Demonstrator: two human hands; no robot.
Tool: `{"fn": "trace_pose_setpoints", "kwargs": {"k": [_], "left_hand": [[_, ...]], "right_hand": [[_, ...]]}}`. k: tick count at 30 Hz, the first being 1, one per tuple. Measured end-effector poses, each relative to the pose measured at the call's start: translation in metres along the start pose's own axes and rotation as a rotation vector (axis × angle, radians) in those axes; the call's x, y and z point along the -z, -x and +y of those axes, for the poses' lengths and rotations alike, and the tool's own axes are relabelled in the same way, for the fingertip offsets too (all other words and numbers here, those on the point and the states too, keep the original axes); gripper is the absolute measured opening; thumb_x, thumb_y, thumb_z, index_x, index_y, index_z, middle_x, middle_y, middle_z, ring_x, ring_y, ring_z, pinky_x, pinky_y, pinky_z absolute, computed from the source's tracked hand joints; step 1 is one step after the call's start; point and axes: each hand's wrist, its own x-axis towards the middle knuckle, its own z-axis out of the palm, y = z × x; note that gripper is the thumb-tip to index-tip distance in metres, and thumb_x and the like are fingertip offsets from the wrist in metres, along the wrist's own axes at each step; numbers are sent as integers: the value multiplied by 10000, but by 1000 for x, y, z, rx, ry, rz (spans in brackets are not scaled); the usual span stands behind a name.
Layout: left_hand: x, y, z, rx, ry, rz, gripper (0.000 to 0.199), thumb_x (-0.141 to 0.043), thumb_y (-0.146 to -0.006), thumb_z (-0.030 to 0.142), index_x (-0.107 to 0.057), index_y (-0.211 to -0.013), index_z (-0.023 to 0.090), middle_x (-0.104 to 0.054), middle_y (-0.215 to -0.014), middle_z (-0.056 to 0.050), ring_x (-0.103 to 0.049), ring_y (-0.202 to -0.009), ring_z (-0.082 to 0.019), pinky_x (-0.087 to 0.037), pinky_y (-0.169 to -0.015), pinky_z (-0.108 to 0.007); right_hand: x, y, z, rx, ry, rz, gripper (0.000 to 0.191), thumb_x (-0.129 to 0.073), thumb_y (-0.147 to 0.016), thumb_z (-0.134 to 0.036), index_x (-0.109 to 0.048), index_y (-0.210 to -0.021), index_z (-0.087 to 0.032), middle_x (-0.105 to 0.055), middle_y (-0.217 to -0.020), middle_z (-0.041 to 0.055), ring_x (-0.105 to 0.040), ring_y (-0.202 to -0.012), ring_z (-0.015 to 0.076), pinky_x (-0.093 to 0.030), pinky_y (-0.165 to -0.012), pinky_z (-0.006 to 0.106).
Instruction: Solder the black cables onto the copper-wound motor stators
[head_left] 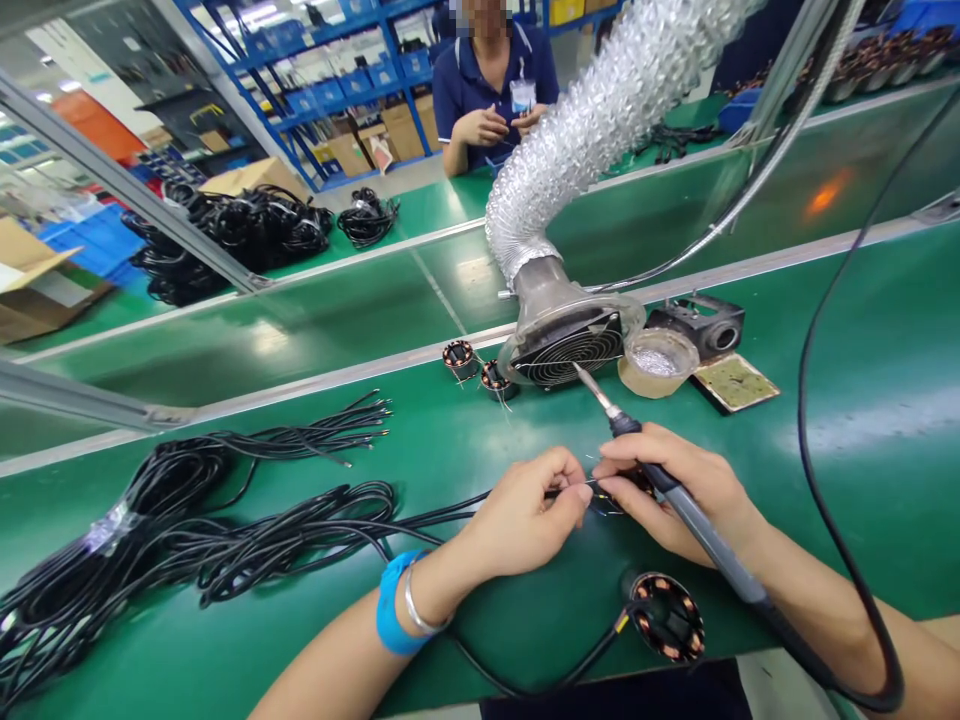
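In the head view, my left hand (544, 505) pinches the end of a black cable (457, 516), where thin stripped wires show at the fingertips. My right hand (686, 490) holds a soldering iron (694, 520), its bare tip pointing up and left, away from the wires. That hand's thumb and fingertips also meet the thin wires close to my left fingertips; the exact grip there is partly hidden. Below my hands, near the bench edge, lies a copper-wound stator (700, 622) with a black cable running from it. Two more stators (459, 360) stand farther back.
A fume extractor (566, 355) with a silver duct (570, 150) stands ahead. Beside it are a solder cup (649, 378), an iron stand (694, 318) and a sponge (739, 382). Coiled black cables (172, 480) lie left. Across the divider sits a person (472, 90).
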Motion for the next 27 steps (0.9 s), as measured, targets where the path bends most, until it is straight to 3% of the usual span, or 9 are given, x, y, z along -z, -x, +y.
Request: {"fn": "trace_pose_setpoints", "kwargs": {"k": [5,8,12,15,20,24,27], "left_hand": [[5,-7,-8,30,224,-68,199,-554,-872,367,-516,-828,177,-502,-620,45,-444,-556,-88,-343,-553,-222],[6,-12,-8,76,321,-97,281,-570,-837,443,-535,-828,164,-441,-584,62,-363,-515,-74,-283,-518,-220],[5,-22,-8,86,336,-13,271,-576,-782,430,-516,-728,171,-382,-570,71,-300,-523,-70,-249,-527,-224],[6,-31,-12,85,284,82,198,-548,-729,361,-507,-680,173,-434,-584,51,-335,-551,-80,-273,-544,-221],[9,-39,-17,82,229,111,153,-519,-696,315,-534,-672,165,-499,-611,29,-400,-589,-96,-322,-586,-233],[9,-39,-18,80,203,113,144,-511,-705,304,-524,-663,167,-488,-597,36,-393,-579,-93,-318,-582,-233],[9,-38,-18,74,188,107,148,-511,-720,310,-525,-676,169,-475,-593,43,-379,-565,-89,-306,-565,-229]], "right_hand": [[-5,1,-2,71,68,90,369,-668,-833,-36,-598,-1139,-230,-685,-803,2,-567,-651,121,-507,-586,247],[-12,3,-3,114,57,154,375,-675,-802,1,-599,-1104,-209,-681,-793,20,-581,-663,138,-505,-591,277],[-15,2,-1,158,82,198,418,-669,-779,42,-594,-1112,-199,-715,-848,46,-626,-699,155,-535,-644,317],[-8,5,-5,78,89,196,444,-635,-799,46,-619,-1155,-219,-731,-886,45,-638,-727,161,-544,-651,320],[12,10,-21,-53,72,311,535,-593,-855,-37,-565,-1354,-228,-724,-921,42,-658,-740,175,-543,-622,326],[19,6,-25,-92,68,271,313,-581,-869,-138,-685,-1152,-222,-644,-746,30,-591,-606,157,-461,-496,300],[19,5,-24,-160,103,292,207,-586,-862,-132,-687,-1004,-243,-628,-683,7,-579,-558,142,-438,-454,276]]}}
